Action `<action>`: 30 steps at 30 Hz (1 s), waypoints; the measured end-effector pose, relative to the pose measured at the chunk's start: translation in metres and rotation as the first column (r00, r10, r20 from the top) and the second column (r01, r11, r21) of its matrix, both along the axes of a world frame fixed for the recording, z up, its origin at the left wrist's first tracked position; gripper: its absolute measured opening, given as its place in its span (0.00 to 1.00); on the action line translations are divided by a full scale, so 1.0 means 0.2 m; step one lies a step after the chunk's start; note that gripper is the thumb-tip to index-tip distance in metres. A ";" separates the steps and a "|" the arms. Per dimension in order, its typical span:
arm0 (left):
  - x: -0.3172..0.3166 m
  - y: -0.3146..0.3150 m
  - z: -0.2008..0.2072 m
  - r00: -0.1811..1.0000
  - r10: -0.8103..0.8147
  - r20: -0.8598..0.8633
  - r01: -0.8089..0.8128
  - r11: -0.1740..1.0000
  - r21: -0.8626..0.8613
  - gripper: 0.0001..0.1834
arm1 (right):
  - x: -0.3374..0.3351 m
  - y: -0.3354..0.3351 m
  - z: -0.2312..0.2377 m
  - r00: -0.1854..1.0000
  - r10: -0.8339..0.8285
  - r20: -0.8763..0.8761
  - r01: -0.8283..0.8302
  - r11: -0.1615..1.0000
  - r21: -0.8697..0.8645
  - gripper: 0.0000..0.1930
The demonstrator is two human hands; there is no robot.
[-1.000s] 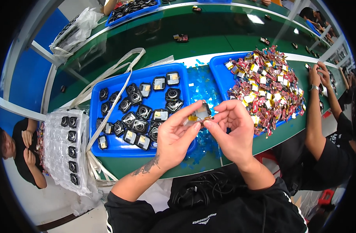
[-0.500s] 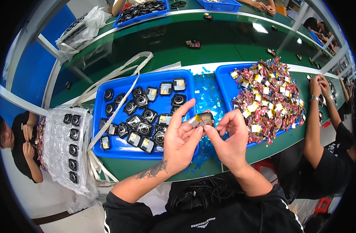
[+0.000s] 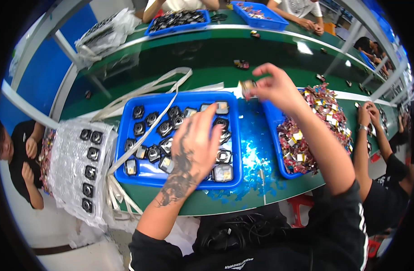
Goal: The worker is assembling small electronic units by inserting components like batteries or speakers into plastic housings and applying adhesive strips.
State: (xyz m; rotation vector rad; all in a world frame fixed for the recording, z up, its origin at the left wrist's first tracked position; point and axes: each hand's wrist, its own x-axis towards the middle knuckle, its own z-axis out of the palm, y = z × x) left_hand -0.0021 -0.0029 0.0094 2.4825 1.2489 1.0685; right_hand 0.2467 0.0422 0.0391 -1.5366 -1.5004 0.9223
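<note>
My left hand (image 3: 195, 142) reaches over a blue tray (image 3: 146, 179) of black watch casings, its fingers stretched out and apart. Some casings lie with round backs showing; others, like the watch casing (image 3: 223, 173) at the tray's near right corner, show a pale rectangular inside. My right hand (image 3: 277, 90) is beyond the gap between the two trays, pinching a small watch part (image 3: 247, 87) with a yellowish piece on it, slightly blurred. Below the right forearm, a second blue tray (image 3: 272, 131) holds a heap of small red, yellow and white electronic parts (image 3: 322, 122).
Blue film scraps (image 3: 247, 180) litter the table between the trays. White straps (image 3: 146, 135) cross the left tray. A bubble-wrap sheet (image 3: 64, 158) with watch casings lies at the left. Beyond runs a green belt (image 3: 202, 58) with scattered parts. Co-workers sit around.
My hands have separated. The right carried the small watch part forward and away; the left turned palm down and moved left over the casing tray. The view shifted slightly.
</note>
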 end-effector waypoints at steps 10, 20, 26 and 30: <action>-0.03 0.01 -0.11 0.871 0.119 -0.477 -0.200 0.972 -0.123 0.27 | 0.38 0.55 -0.29 0.917 -0.249 0.311 0.329 0.913 -0.241 0.17; -0.05 0.02 -0.16 0.927 0.093 -0.363 -0.080 0.995 0.051 0.12 | 0.73 0.15 0.22 0.638 -0.125 0.760 0.244 0.969 -0.046 0.18; 0.01 0.02 -0.01 0.948 -0.001 -0.317 -0.112 0.935 -0.336 0.12 | 1.17 -0.19 0.11 0.675 0.028 0.737 0.235 0.939 -0.251 0.31; 0.02 0.00 -0.06 0.960 0.041 -0.277 -0.099 0.975 -0.200 0.15 | 1.00 -0.32 0.06 0.692 0.084 0.717 0.155 0.953 -0.260 0.36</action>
